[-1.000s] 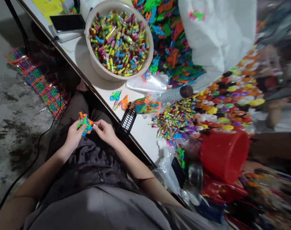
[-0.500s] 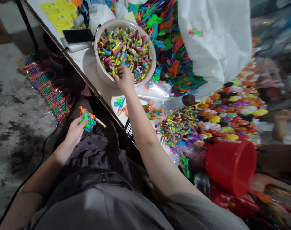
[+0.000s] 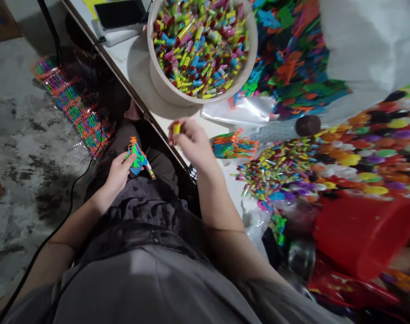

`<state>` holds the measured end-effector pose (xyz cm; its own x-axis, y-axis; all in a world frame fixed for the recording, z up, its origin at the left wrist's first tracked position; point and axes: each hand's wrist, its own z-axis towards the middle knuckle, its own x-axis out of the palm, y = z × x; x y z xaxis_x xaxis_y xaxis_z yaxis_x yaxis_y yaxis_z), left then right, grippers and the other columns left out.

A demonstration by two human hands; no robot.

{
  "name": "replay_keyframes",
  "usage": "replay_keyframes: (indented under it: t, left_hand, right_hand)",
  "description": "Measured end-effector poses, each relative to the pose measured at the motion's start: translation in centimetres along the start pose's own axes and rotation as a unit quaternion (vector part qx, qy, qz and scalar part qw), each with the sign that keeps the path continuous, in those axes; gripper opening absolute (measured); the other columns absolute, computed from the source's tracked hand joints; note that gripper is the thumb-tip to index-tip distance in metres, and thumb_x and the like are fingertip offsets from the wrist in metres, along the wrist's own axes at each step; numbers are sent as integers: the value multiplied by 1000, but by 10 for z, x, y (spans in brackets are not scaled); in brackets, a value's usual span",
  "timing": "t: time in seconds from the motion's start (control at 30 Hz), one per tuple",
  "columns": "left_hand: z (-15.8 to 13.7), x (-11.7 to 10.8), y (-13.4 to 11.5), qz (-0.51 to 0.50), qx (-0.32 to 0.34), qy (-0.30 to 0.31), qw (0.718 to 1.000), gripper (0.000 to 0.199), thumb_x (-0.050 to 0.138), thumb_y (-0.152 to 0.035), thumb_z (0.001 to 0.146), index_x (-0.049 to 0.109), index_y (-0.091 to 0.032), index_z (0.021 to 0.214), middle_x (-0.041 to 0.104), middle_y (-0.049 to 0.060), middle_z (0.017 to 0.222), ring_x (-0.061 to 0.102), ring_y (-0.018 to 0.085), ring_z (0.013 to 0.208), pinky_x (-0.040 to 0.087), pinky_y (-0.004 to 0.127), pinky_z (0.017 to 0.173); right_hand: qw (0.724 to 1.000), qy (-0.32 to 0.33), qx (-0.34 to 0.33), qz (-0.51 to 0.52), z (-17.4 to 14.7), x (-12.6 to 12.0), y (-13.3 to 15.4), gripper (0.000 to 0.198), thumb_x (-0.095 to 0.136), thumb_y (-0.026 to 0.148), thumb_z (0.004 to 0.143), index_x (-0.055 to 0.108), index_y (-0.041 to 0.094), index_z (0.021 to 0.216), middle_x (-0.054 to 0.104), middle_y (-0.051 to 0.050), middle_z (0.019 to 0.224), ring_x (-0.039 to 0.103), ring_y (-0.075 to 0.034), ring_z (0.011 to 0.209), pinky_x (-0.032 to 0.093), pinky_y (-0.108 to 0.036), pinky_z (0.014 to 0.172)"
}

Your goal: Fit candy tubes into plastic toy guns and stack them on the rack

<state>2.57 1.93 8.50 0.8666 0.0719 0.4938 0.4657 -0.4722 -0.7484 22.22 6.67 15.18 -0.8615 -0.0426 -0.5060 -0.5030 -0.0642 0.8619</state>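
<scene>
My left hand (image 3: 119, 172) is closed on a small bunch of flat plastic toys (image 3: 137, 158) in orange, green and blue, held above my lap. A thin patterned tube (image 3: 150, 170) juts from the bunch at its lower right. Over the table edge, my right hand (image 3: 196, 141) pinches a small yellow and red tube (image 3: 176, 128); its fingers are slightly blurred. Just beyond that hand stands a pale round tub (image 3: 160, 81), filled with many similar little tubes (image 3: 198, 49). To the right of the hand, a bundle of orange, green and blue plastic toys (image 3: 233, 145) lies on the table.
Heaped plastic toys (image 3: 289, 67) and a white sack (image 3: 363, 45) lie behind the tub. Loose tubes (image 3: 279, 168), coloured oval pieces (image 3: 376, 153) and a red bucket (image 3: 356, 234) are at right. A phone (image 3: 120, 13) rests near the table's left edge. Bagged toys (image 3: 73, 103) lie on the floor.
My right hand has left the tub and come back toward me with a tube in its fingers. My left hand still holds the toys. The camera view has shifted, so the table appears closer.
</scene>
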Motion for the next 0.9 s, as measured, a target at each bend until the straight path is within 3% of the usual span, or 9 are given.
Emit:
replay_keyframes:
  t: [0.1, 0.2, 0.43, 0.57, 0.67, 0.77, 0.9]
  left_hand:
    - [1, 4, 4, 15, 45, -25, 999, 36, 77, -46, 65, 65, -13, 74, 62, -2, 63, 55, 7, 57, 45, 19, 57]
    - [-1, 8, 8, 21, 65, -16, 998, 35, 77, -46, 66, 65, -14, 73, 59, -4, 61, 53, 6, 57, 44, 17, 58]
    - [-4, 11, 14, 57, 33, 32, 997, 35, 77, -42, 67, 67, -15, 86, 65, -1, 70, 58, 8, 63, 47, 20, 64]
    - [-3, 10, 21, 100, -16, 70, 992, 34, 76, -39, 68, 66, -15, 91, 69, 1, 80, 62, 10, 70, 49, 23, 72]
    - [-3, 10, 25, 118, -11, 45, 992, 30, 72, -37, 72, 65, -15, 92, 69, 1, 80, 61, 10, 71, 48, 23, 72]
    - [-2, 10, 28, 126, 8, 11, 992, 26, 68, -35, 75, 64, -15, 91, 68, 1, 79, 62, 11, 73, 49, 24, 74]
    - [-1, 11, 28, 134, 12, -2, 991, 23, 67, -32, 75, 63, -15, 90, 68, 1, 79, 63, 12, 74, 49, 26, 75]
  right_hand:
    - [997, 52, 47, 13, -44, 28, 11, 16, 53, 34, 84, 56, 18, 84, 56, 2, 71, 49, -9, 60, 40, -22, 57]
    - [994, 57, 92, 1, -62, 45, 2, 22, 60, 38, 79, 59, 17, 85, 56, 3, 67, 46, -9, 57, 36, -22, 55]
    - [983, 38, 148, 103, -66, 42, -13, 28, 62, 44, 76, 59, 16, 78, 57, 2, 67, 49, -10, 60, 38, -22, 57]
    - [982, 31, 134, 127, -71, 36, -18, 29, 64, 44, 76, 56, 18, 84, 57, 2, 69, 51, -11, 60, 39, -23, 57]
    - [987, 10, 103, 121, -76, 34, -23, 27, 59, 41, 82, 51, 19, 96, 58, 1, 78, 53, -11, 65, 42, -24, 61]
    - [992, -4, 74, 99, -81, 34, -28, 19, 50, 37, 88, 49, 19, 94, 59, -1, 85, 55, -12, 75, 44, -26, 70]
    - [991, 1, 81, 104, -87, 39, -32, 23, 52, 41, 87, 48, 19, 95, 61, -2, 87, 56, -13, 75, 45, -27, 68]
